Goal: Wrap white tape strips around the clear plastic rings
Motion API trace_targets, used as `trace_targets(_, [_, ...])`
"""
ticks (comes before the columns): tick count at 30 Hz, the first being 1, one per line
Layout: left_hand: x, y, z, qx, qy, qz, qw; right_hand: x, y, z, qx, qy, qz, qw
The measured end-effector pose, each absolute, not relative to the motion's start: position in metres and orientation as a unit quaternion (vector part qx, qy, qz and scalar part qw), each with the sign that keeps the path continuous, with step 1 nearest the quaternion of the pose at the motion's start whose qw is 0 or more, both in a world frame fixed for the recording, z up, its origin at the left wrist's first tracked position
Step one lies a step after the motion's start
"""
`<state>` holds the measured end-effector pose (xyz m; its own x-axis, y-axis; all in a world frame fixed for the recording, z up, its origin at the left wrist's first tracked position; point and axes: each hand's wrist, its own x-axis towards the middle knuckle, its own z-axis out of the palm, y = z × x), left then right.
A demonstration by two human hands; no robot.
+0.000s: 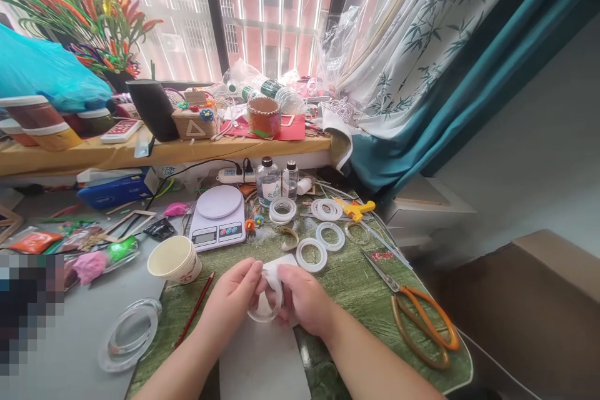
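Above paper: left grip, right grip; ring between.

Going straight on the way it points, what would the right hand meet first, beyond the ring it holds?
Probably the left hand, just across the translucent ring, though depth is unclear.

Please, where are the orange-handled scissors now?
In the head view, the scissors lie on the right side of the green table, between the right hand and the table's edge, below the glue gun.
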<state>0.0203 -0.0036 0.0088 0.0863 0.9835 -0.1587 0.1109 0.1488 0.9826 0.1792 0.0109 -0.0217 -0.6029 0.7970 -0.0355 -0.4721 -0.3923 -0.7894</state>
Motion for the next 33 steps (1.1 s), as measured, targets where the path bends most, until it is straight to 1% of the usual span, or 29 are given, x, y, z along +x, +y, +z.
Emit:
trace_targets(2, [0.017, -0.003, 0.006, 0.502, 0.549, 0.413, 0.525, 0.180, 0.012, -0.019, -0.184, -0.393, 0.822, 0.369])
trace_targets(4, [0.014, -0.003, 0.002, 0.499, 0.572, 0.431, 0.488, 0.182, 0.012, -0.018, -0.174, -0.405, 0.826, 0.351])
trace_targets(6, [0.012, -0.002, -0.002, 0.498, 0.595, 0.446, 0.446, 0.182, 0.013, -0.017, -0.182, -0.419, 0.819, 0.346])
trace_targets(9, [0.010, -0.001, -0.004, 0.497, 0.611, 0.456, 0.415, 0.181, 0.012, -0.019, -0.215, -0.439, 0.802, 0.343])
trace_targets(12, [0.008, -0.003, -0.001, 0.573, 0.582, 0.446, 0.366, 0.180, 0.014, -0.021, -0.245, -0.434, 0.784, 0.369])
trace_targets(14, [0.008, -0.004, 0.001, 0.658, 0.540, 0.415, 0.322, 0.179, 0.016, -0.022, -0.250, -0.417, 0.776, 0.403])
trace_targets(16, [0.009, -0.006, 0.002, 0.698, 0.521, 0.383, 0.308, 0.178, 0.017, -0.023, -0.242, -0.403, 0.775, 0.423])
trace_targets(18, [0.011, -0.007, 0.001, 0.677, 0.531, 0.374, 0.346, 0.177, 0.018, -0.024, -0.234, -0.406, 0.779, 0.417])
trace_targets(20, [0.014, -0.007, -0.001, 0.612, 0.528, 0.397, 0.435, 0.175, 0.017, -0.024, -0.242, -0.415, 0.772, 0.416])
trace_targets(23, [0.017, -0.005, -0.001, 0.474, 0.468, 0.481, 0.570, 0.175, 0.014, -0.020, -0.281, -0.440, 0.711, 0.472])
trace_targets(25, [0.018, -0.002, 0.001, 0.388, 0.434, 0.521, 0.624, 0.177, 0.012, -0.017, -0.313, -0.473, 0.637, 0.522])
trace_targets(27, [0.017, 0.001, 0.005, 0.313, 0.433, 0.529, 0.660, 0.180, 0.011, -0.015, -0.352, -0.511, 0.563, 0.547])
trace_targets(29, [0.017, 0.003, 0.008, 0.252, 0.448, 0.530, 0.674, 0.182, 0.011, -0.015, -0.392, -0.545, 0.507, 0.541])
trace_targets(33, [0.015, 0.004, 0.006, 0.243, 0.475, 0.519, 0.667, 0.183, 0.013, -0.020, -0.415, -0.581, 0.486, 0.504])
